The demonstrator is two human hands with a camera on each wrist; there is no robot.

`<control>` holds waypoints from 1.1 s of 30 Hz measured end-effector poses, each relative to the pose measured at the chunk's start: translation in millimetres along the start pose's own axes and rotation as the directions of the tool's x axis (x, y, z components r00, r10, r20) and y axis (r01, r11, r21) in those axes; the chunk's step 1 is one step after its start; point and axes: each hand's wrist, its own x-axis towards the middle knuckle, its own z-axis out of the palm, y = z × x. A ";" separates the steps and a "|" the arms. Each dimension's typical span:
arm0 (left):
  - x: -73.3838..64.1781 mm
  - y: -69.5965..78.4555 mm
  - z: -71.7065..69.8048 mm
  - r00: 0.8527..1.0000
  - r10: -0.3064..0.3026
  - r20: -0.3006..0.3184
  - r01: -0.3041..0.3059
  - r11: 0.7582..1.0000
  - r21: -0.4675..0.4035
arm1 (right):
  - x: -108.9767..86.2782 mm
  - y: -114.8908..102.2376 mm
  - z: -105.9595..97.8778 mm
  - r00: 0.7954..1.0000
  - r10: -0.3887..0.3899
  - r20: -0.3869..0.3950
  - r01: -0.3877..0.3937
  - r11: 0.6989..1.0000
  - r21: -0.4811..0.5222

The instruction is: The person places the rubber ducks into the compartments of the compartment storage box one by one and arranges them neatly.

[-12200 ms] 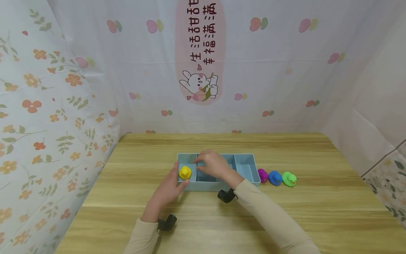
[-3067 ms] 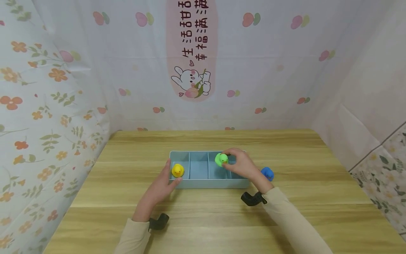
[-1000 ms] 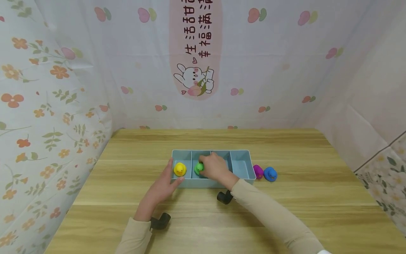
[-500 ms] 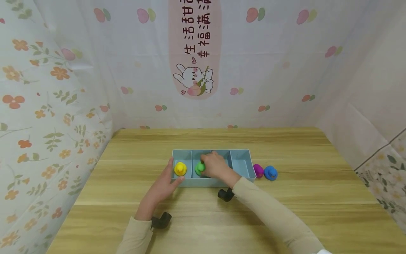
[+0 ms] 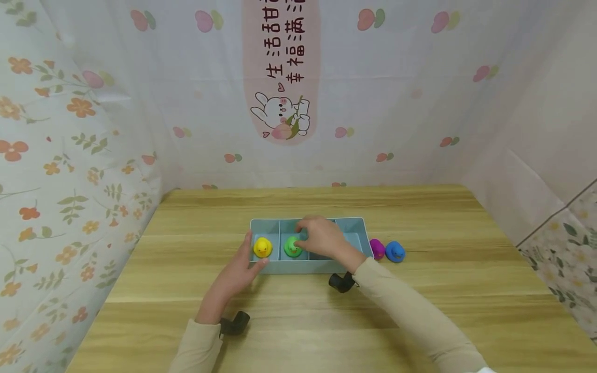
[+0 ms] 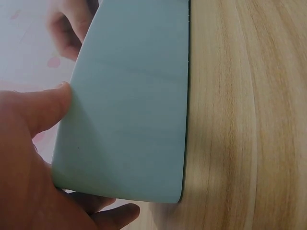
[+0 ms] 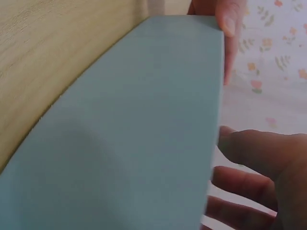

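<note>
A light blue divided box (image 5: 298, 267) stands on the wooden table. My left hand (image 5: 237, 275) holds its left end, thumb over the front rim and fingers along the end wall; the left wrist view shows the thumb at the rim of the box wall (image 6: 124, 110). In the leftmost compartment sits a yellow toy duck (image 5: 262, 247). A green toy duck (image 5: 293, 248) sits upright in the second compartment from the left. Just right of it and above the box is my right hand (image 5: 326, 238), thumb and fingers parted, the thumb tip overlapping the duck's edge.
Beyond the box's right end, a purple toy duck (image 5: 377, 248) sits close to the wall, with a blue toy duck (image 5: 395, 252) beside it. Patterned cloth (image 5: 196, 103) hangs behind the table and along both sides.
The green duck, earlier carried over the box, now sits in the second compartment. My right hand has let go of it and drawn slightly up and right. The left hand stays at the box.
</note>
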 end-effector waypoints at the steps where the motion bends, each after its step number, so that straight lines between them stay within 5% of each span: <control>1: -0.1 -0.2 0.0 1.000 -0.001 -0.001 0.001 1.000 0.002 | -1.0 0.6 -1.6 1.000 -0.009 -0.011 0.009 1.000 0.007; 14: -3.3 4.2 0.9 1.000 -0.002 -0.007 0.002 1.000 0.014 | -22.6 22.4 -19.1 0.998 0.027 -0.061 -0.019 0.992 0.124; 33: -4.4 5.4 1.1 1.000 -0.029 0.004 0.029 0.999 0.022 | -48.7 56.0 -33.2 0.990 0.055 -0.129 -0.040 0.992 0.116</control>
